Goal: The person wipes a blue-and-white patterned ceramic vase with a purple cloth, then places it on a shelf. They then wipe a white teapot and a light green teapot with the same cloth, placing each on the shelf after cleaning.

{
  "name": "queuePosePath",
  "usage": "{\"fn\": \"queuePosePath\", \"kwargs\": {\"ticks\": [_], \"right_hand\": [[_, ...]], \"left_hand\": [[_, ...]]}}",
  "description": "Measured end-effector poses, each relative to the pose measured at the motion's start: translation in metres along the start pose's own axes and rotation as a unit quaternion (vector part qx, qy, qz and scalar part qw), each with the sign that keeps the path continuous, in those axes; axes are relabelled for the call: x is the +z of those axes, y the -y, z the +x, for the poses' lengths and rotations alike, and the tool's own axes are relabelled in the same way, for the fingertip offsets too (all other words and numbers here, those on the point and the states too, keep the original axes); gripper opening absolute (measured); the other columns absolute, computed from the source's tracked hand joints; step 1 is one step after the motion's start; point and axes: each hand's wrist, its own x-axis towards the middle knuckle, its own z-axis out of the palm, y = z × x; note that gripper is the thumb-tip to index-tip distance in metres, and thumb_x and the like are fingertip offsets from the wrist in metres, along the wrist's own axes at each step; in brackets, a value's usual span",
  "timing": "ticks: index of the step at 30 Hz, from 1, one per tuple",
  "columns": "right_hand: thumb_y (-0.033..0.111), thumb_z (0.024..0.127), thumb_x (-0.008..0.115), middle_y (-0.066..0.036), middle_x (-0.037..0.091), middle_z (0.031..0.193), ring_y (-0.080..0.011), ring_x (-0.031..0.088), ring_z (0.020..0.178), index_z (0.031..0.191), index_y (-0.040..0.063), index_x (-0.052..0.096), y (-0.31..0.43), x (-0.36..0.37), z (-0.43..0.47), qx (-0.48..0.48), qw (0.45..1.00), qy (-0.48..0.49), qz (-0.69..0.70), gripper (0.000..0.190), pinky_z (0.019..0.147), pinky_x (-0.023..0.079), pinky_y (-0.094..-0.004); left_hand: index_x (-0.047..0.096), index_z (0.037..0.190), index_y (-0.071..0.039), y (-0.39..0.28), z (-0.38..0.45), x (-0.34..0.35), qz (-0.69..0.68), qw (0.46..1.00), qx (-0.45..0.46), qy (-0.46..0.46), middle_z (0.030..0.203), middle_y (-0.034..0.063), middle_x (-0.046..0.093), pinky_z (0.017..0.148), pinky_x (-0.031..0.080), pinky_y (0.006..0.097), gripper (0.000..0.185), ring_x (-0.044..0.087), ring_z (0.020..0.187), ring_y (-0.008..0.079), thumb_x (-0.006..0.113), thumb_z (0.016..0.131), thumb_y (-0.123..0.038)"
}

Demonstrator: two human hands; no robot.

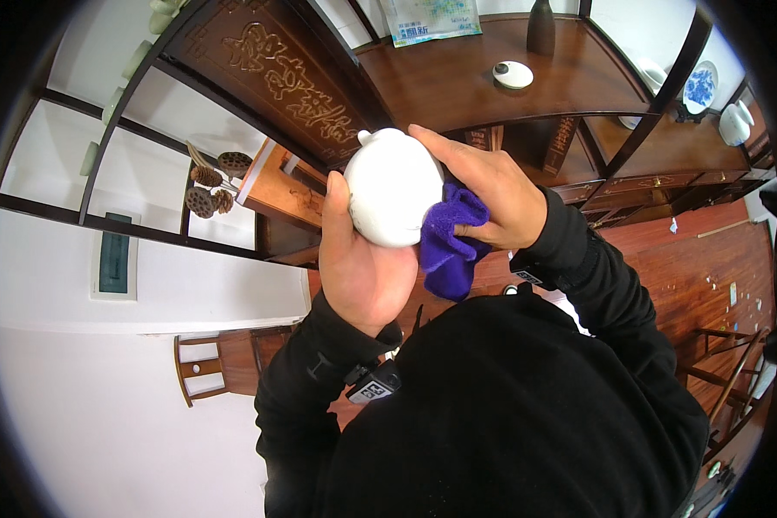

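A round white ceramic pot (395, 188) is held up between my two hands, in front of the carved wooden cabinet. My left hand (366, 259) cups it from below and at its left side, the thumb along its wall. With my right hand (492, 194) I grip a purple cloth (453, 243) that lies against the pot's lower right side; the index finger reaches to the pot's upper edge. A small white lid with a dark knob (513, 75) rests on the wooden shelf top (440, 71) beyond my hands.
On the shelf top stand a dark bottle-shaped vase (541, 29) and a printed packet (430, 19). Dried lotus pods (235, 164) stick out at the left, near dark shelf frames. At the right are a blue-and-white plate (699, 88) and a white pot (735, 124). Wooden chairs stand lower down.
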Motion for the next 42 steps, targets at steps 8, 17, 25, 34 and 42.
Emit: {"fn": "queuePosePath", "kwargs": {"ticks": [8, 17, 25, 34, 42], "right_hand": [[0.025, 0.076, 0.084, -0.026, 0.061, 0.126, -0.0428, 0.064, 0.109, 0.147, 0.0, 0.037, 0.01, 0.004, 0.009, 0.058, 0.996, -0.003, 0.074, 0.089, 0.091, 0.054, -0.044], [0.035, 0.095, 0.066, -0.025, 0.069, 0.102, -0.0426, 0.07, 0.09, 0.131, 0.001, 0.044, 0.018, 0.026, 0.008, 0.191, 0.971, -0.079, 0.119, 0.055, 0.077, 0.056, -0.0448], [0.028, 0.084, 0.08, -0.02, 0.066, 0.119, -0.0343, 0.069, 0.108, 0.139, 0.001, 0.039, 0.009, 0.019, 0.002, 0.094, 0.978, -0.018, 0.184, 0.074, 0.092, 0.054, -0.038], [0.013, 0.094, 0.065, -0.017, 0.071, 0.117, -0.0276, 0.071, 0.108, 0.14, 0.001, 0.051, 0.003, 0.024, -0.005, 0.124, 0.95, -0.076, 0.276, 0.049, 0.094, 0.053, -0.0354], [0.006, 0.088, 0.061, -0.013, 0.062, 0.129, -0.0228, 0.06, 0.116, 0.136, -0.003, 0.056, 0.0, 0.02, -0.034, 0.194, 0.932, -0.062, 0.299, 0.049, 0.105, 0.045, -0.0372]], "left_hand": [[0.045, 0.144, -0.003, 0.004, -0.004, 0.0, 0.022, 1.0, 0.003, 0.006, 0.137, 0.0084, 0.056, 0.11, 0.04, 0.0406, 0.071, 0.052, 0.129, 0.0237, 0.051, 0.1, -0.06], [0.042, 0.147, -0.001, 0.017, -0.003, -0.013, 0.092, 0.994, 0.015, 0.062, 0.141, 0.0108, 0.055, 0.113, 0.039, 0.0411, 0.075, 0.053, 0.131, 0.0229, 0.048, 0.101, -0.06], [0.042, 0.146, 0.001, 0.008, -0.005, -0.015, 0.074, 0.993, -0.028, 0.092, 0.14, 0.0139, 0.056, 0.112, 0.042, 0.0422, 0.075, 0.054, 0.13, 0.0267, 0.049, 0.102, -0.06], [0.042, 0.147, 0.0, 0.009, -0.004, -0.022, 0.112, 0.987, -0.015, 0.116, 0.144, 0.0121, 0.054, 0.112, 0.04, 0.0435, 0.071, 0.053, 0.131, 0.0255, 0.054, 0.101, -0.053], [0.058, 0.108, -0.004, -0.007, 0.006, -0.039, 0.479, 0.852, 0.158, 0.142, 0.116, 0.0079, 0.06, 0.099, 0.046, 0.0366, 0.051, 0.059, 0.122, 0.0259, 0.09, 0.073, -0.023]]}}
